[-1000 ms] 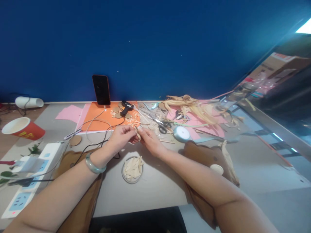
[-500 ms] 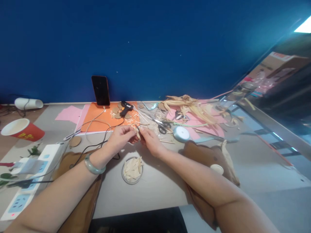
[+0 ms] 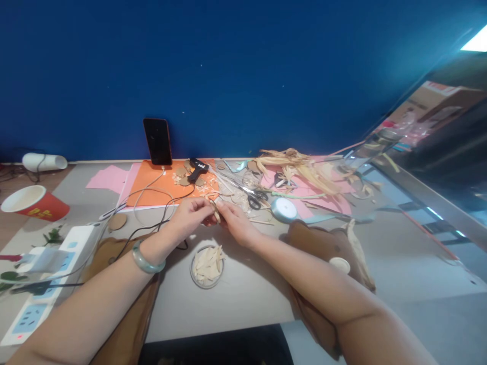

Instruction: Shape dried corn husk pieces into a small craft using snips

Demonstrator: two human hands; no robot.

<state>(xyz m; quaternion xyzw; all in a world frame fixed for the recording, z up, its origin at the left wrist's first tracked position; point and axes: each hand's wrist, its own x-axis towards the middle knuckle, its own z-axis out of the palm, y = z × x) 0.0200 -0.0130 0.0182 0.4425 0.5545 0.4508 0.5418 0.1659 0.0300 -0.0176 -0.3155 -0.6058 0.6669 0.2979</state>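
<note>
Close together over the table, both hands are closed on a small pale piece (image 3: 217, 216) with a thin dark edge or tip, too small to name. My left hand (image 3: 196, 210), with a green bangle on its wrist, pinches it from the left. From the right, the thumb and fingers of my right hand (image 3: 234, 218) press on it. Just below them stands a round dish (image 3: 205, 287) of cut pale husk-like strips (image 3: 207, 263). Beyond the hands lie a black glue gun (image 3: 198, 171) and scissors (image 3: 254, 197). Fingertips partly hide the held piece.
A phone (image 3: 158, 142) leans on the blue wall above an orange sheet (image 3: 148, 182). Dried husks (image 3: 297, 162) and a ribbon roll (image 3: 284, 209) lie to the right. Cables, a power strip (image 3: 57, 279) and a red paper cup (image 3: 41, 205) are at left. Brown pads (image 3: 319, 238) lie under the forearms.
The small piece has turned slightly between my fingers, and its pale part now shows lower. My hands have barely shifted; everything else stays in place.
</note>
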